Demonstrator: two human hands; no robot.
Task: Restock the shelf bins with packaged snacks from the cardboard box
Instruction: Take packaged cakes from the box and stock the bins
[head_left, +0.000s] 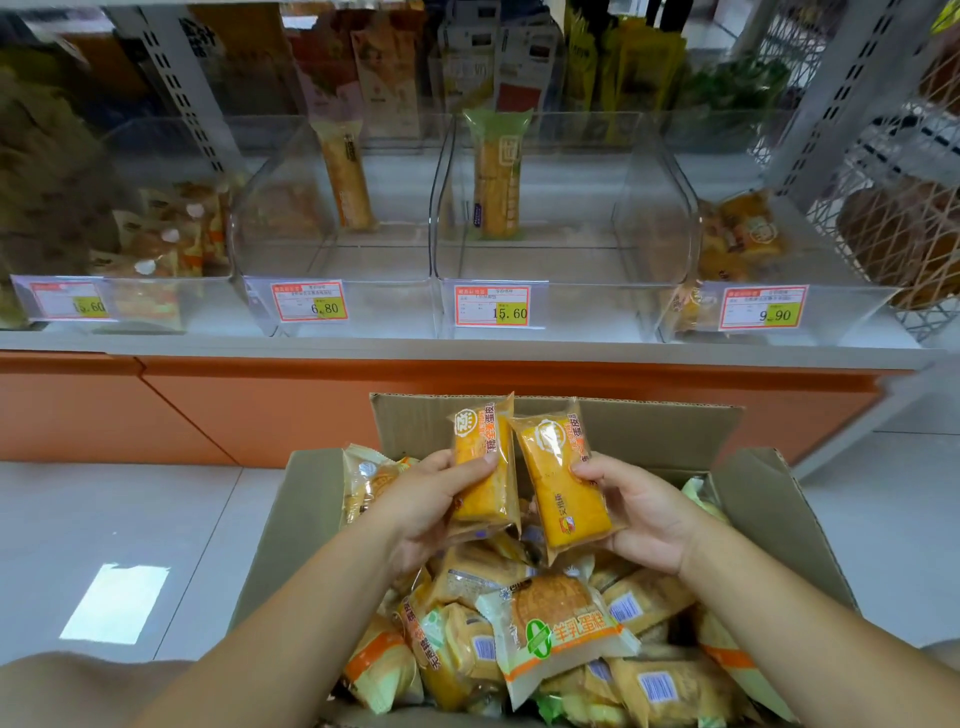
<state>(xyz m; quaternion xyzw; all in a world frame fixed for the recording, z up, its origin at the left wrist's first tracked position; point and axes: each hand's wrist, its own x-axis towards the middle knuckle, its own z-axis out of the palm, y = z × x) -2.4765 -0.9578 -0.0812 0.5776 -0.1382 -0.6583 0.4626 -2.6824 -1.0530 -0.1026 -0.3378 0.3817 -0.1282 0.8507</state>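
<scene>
Shop shelving is running across the background, carrying 4 clear bins (550, 325) behind price tags (492, 306). Above the open cardboard box (748, 493), the left hand (431, 501) is gripping 1 orange snack pack (483, 467) and the right hand (644, 512) is gripping a 2nd orange pack (563, 491), fingers curled round each. Stock in the far-right bin (841, 312) is looking alike, so I am judging that both belong there, laid flat and unsqueezed.

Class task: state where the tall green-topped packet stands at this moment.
In the head view, the green-topped packet stands upright in the clear bin just right of centre, behind the 15.60 price tag.
</scene>
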